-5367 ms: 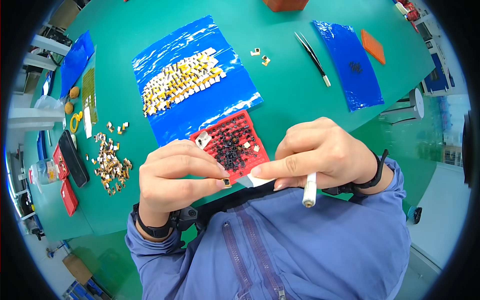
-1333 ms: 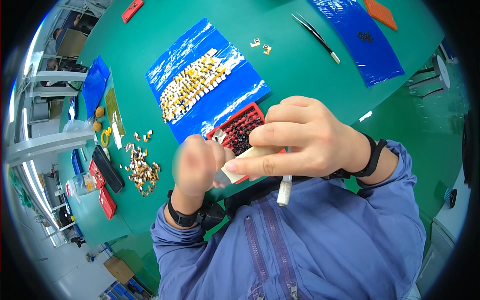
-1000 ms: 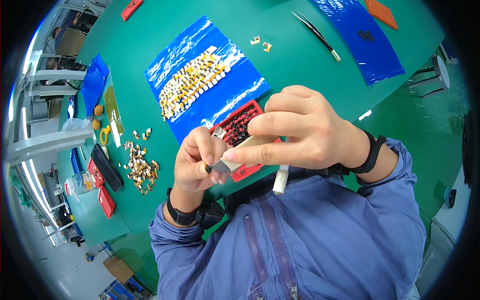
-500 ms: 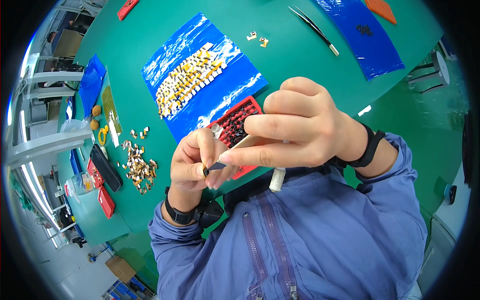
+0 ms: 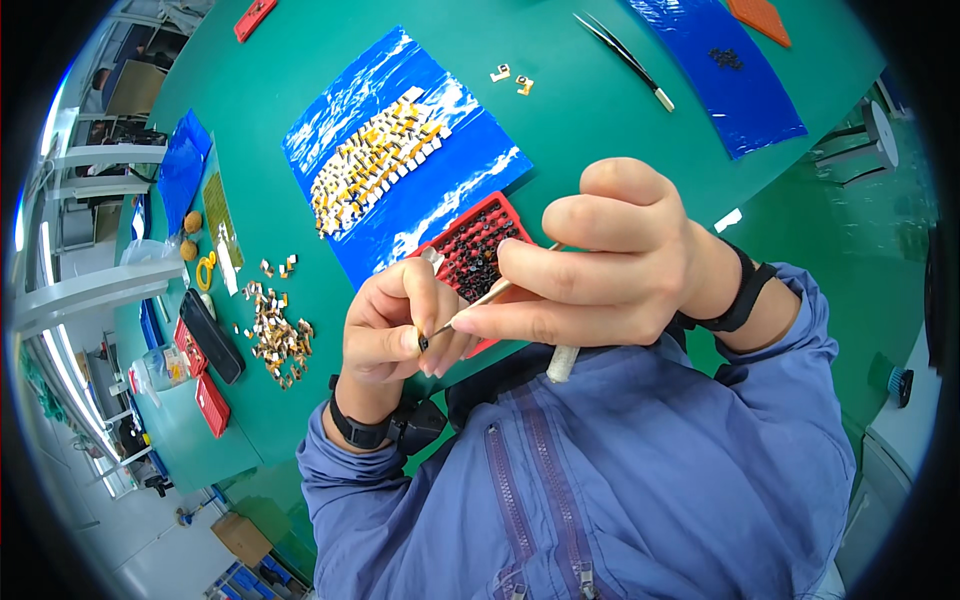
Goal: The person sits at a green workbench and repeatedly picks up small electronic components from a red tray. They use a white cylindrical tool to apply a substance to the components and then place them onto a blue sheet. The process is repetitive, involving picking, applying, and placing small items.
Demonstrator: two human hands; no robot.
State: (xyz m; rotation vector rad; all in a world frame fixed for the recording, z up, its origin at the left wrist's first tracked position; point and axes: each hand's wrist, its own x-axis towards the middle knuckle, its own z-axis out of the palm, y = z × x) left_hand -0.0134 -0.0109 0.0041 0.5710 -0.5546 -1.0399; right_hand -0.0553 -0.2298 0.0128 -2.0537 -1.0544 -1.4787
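Between thumb and fingertips, my left hand (image 5: 392, 318) pinches a small black part (image 5: 423, 343), mostly covered by the fingers. My right hand (image 5: 610, 265) grips a slim metal tool (image 5: 490, 294), seen edge-on, whose thin dark tip touches or nearly touches that part. Whether the tool is a blade or tweezers I cannot tell. A whitish wrapped end (image 5: 562, 364) shows below the right hand; the hand hides whether it belongs to the tool. Just beyond my hands, a red tray (image 5: 516, 207) holds many tiny black pieces (image 5: 478, 255), partly covered by my fingers.
Rows of small white-and-yellow parts (image 5: 375, 160) lie on a blue sheet (image 5: 470, 150). A loose pile of similar parts (image 5: 280, 335) is at left, near a black case (image 5: 212, 335) and yellow scissors (image 5: 205, 270). Tweezers (image 5: 630, 65) and another blue sheet (image 5: 750, 110) lie at far right.
My right hand has shifted slightly right and turned the tool, so its broad grey tip now appears thin. The left hand still pinches the small part, moved slightly right.
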